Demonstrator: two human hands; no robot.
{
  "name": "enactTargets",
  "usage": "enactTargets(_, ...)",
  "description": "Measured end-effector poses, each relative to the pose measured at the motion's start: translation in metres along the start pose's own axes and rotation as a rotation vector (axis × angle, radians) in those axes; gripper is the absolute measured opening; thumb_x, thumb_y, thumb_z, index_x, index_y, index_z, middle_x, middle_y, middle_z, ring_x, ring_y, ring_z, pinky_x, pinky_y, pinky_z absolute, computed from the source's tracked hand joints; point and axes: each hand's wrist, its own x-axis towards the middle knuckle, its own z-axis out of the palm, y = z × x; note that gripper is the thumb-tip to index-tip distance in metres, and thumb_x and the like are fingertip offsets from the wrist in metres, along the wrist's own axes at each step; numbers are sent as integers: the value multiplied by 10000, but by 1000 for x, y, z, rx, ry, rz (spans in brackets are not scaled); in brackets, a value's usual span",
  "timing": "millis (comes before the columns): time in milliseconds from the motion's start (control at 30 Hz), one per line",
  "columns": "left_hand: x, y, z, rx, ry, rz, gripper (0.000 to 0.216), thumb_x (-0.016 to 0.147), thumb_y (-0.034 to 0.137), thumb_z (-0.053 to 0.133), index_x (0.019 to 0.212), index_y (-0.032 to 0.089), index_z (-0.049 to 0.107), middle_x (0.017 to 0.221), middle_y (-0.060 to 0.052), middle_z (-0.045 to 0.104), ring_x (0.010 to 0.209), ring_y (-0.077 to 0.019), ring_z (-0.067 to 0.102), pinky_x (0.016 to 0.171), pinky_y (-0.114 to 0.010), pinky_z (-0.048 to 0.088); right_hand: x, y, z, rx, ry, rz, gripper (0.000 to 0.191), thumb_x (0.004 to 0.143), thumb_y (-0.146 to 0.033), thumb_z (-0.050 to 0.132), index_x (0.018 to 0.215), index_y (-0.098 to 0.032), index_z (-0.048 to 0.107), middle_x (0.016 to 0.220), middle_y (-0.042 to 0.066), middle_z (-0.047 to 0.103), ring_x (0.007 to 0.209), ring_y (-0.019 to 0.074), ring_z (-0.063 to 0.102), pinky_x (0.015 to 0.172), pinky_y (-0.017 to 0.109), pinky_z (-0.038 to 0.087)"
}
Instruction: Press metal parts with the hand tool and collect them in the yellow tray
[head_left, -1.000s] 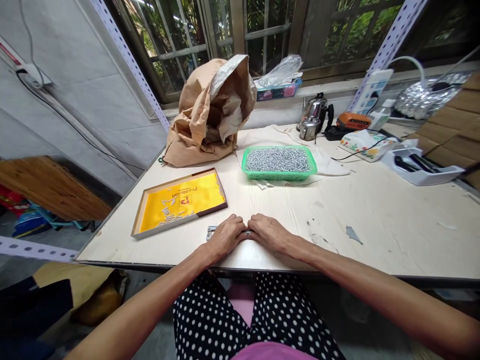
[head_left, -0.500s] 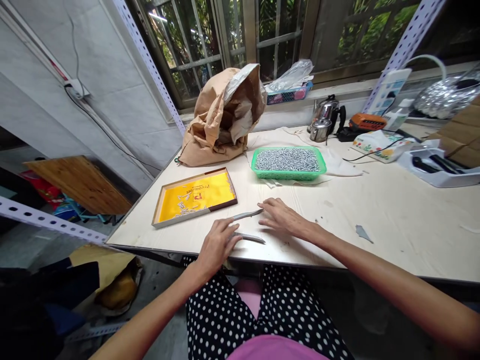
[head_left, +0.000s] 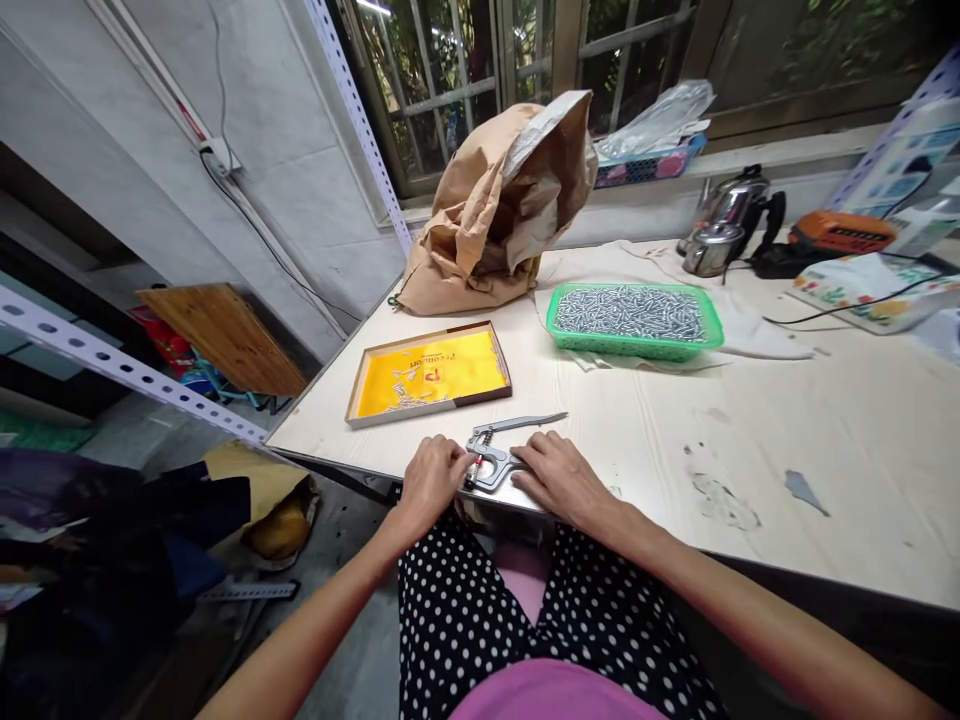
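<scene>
Grey metal hand-press pliers (head_left: pixel 491 468) lie near the table's front edge, with a C-shaped jaw, a spring and two long handles spread apart. My right hand (head_left: pixel 570 475) is closed around the lower handle; the upper handle stands free above it. Close against the jaw, my left hand (head_left: pixel 435 475) is curled, thumb and forefinger pinched together; whatever they hold is hidden. A shallow box (head_left: pixel 480 395) with a yellow bottom lies beyond my left hand, small metal pins (head_left: pixel 409 398) scattered in it. Farther back, a green basket (head_left: pixel 630 347) is full of similar small metal pieces (head_left: pixel 630 312).
An open brown paper bag (head_left: pixel 465 250) stands behind the box. A steel kettle (head_left: pixel 739 205), an orange tool (head_left: pixel 844 232) and a flowered tissue pack (head_left: pixel 862 290) occupy the back right. A grey scrap (head_left: pixel 805 490) lies at right. The table's front edge borders my lap.
The pliers have turned and come nearer the front edge, their jaw now in sight. My right hand has closed on the lower handle. My left hand has drawn in beside the jaw.
</scene>
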Motion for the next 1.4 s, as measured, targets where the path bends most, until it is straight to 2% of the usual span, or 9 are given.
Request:
enactTargets(167,18,3,-2,-29,-250,-124,251,783,423,636,767,180,699,827,-60,704,795,-206,639,644,-270,405,1,0,15,-46,18,50,253,962,-257,482,1147,-215,649,1002,94,592,920,233,494,787,358,374)
enactTargets(300,30,10,-8,64,-353,-101,179,744,349,625,690,188,679,724,-51,698,731,-205,652,594,-254,380,2,3,20,-73,49,30,212,960,-249,500,1109,-232,650,945,73,584,908,217,501,764,340,353)
enactTargets(533,33,17,-17,353,-364,35,176,777,250,541,780,176,701,871,-119,726,863,-255,685,709,-292,461,8,0,28,-131,123,17,87,923,-268,584,987,-231,628,921,28,597,889,201,521,746,333,336)
enactTargets(767,39,29,-18,431,-349,71,204,795,189,493,794,145,691,891,-164,715,898,-286,687,764,-338,481,9,-1,37,-172,162,25,46,891,-211,605,891,-206,559,897,13,583,846,201,519,726,346,352)
enactTargets(833,49,22,-17,320,-445,43,148,751,253,553,672,166,643,752,-109,690,772,-254,676,703,-319,483,8,0,39,-167,164,19,69,877,-197,603,895,-208,537,916,18,577,854,208,513,736,357,359)
enactTargets(967,66,-2,-15,-166,-801,-149,415,626,582,617,550,186,521,515,12,522,479,-135,490,497,-248,409,7,1,44,-158,149,52,91,858,-165,586,911,-201,523,943,36,574,864,219,508,765,376,370)
enactTargets(1033,67,-6,-18,-184,-670,-163,461,608,636,590,540,190,493,494,21,499,447,-122,459,465,-236,375,7,1,44,-152,143,80,107,848,-162,589,923,-198,520,943,42,572,859,221,508,779,383,375)
enactTargets(1133,71,11,-30,-55,-272,-49,377,710,535,520,565,187,519,509,11,533,455,-132,510,480,-229,374,7,-1,42,-129,150,85,123,847,-147,574,940,-200,513,954,46,571,878,226,509,811,391,378)
enactTargets(1400,155,132,-72,-482,123,155,340,780,439,560,743,126,687,620,-18,626,483,-117,561,460,-208,436,9,1,45,-145,105,89,167,817,-92,583,946,-182,527,947,55,571,847,225,519,775,380,379)
